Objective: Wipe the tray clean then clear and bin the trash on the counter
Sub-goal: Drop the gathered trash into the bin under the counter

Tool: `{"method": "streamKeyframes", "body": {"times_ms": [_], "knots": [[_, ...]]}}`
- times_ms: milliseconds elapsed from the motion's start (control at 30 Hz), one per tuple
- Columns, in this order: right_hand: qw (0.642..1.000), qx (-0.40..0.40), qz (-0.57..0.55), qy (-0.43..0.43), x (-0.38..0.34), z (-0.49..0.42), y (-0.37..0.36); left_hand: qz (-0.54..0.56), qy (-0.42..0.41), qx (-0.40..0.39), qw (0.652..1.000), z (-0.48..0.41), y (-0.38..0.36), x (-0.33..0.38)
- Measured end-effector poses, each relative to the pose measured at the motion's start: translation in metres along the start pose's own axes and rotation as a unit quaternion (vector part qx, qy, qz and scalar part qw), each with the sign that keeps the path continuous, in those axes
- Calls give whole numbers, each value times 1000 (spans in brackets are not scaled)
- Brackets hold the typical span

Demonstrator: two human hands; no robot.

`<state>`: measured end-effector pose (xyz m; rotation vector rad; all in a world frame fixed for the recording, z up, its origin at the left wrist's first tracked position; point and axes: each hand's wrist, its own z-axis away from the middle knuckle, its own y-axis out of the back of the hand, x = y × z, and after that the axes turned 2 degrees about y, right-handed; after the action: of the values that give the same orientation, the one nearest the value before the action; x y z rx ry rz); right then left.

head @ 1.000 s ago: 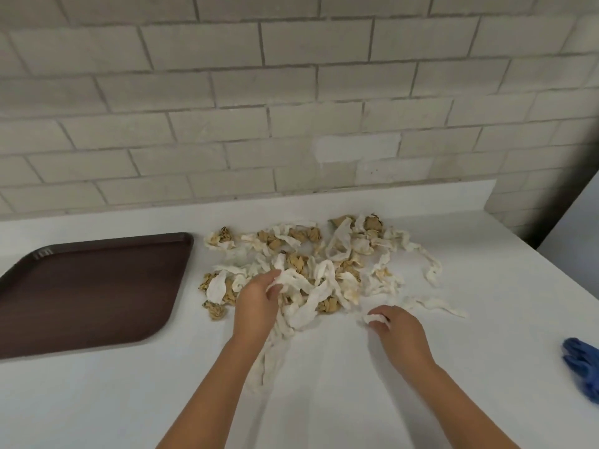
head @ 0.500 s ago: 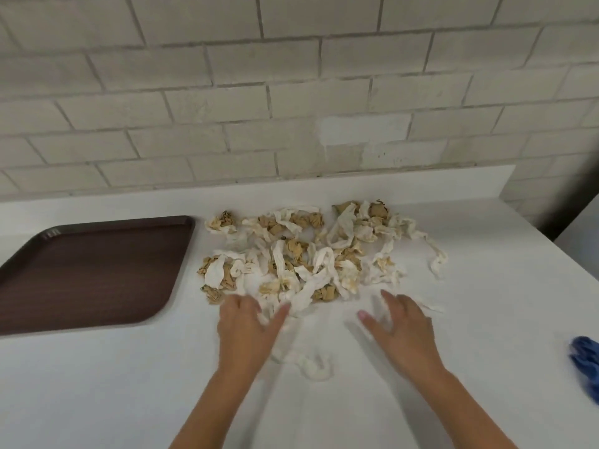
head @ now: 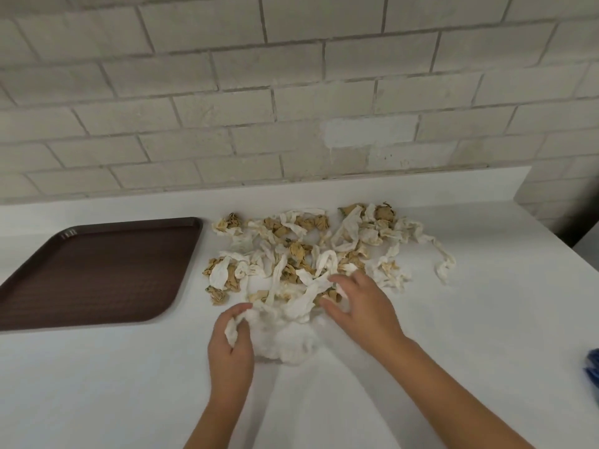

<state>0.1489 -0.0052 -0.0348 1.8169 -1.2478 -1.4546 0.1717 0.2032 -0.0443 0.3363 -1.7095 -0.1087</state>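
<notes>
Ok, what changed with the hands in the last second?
The left hand, open half a second ago, now grips a wad of white paper at the near edge of the scrap pile. The right hand moved left onto the pile, fingers spread. The tray stayed put.

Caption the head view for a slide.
Left hand grips a white paper wad as the right hand rests on stained paper scraps, beside a brown tray on the white counter.

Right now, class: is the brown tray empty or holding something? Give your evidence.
Empty: the tray shows only bare brown floor, and the crumpled paper scraps lie beside it on the counter.
</notes>
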Motion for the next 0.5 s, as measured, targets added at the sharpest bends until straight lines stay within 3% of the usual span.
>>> {"method": "streamKeyframes", "body": {"times_ms": [100, 200, 267, 367, 500], "knots": [[975, -174, 134, 18, -2, -33, -15, 64, -2, 34, 997, -10, 2, 34], [969, -178, 166, 35, 5, -42, -32, 120, -15, 43, 992, -22, 8, 60], [983, -136, 117, 23, 12, -44, -32, 142, -24, 54, 988, -28, 10, 72], [995, -73, -50, -47, 7, -51, -5, 142, 5, 73, 987, -33, 6, 75], [959, -3, -268, -92, -10, -64, 47, 105, 83, 48, 990, -38, -11, 49]]}}
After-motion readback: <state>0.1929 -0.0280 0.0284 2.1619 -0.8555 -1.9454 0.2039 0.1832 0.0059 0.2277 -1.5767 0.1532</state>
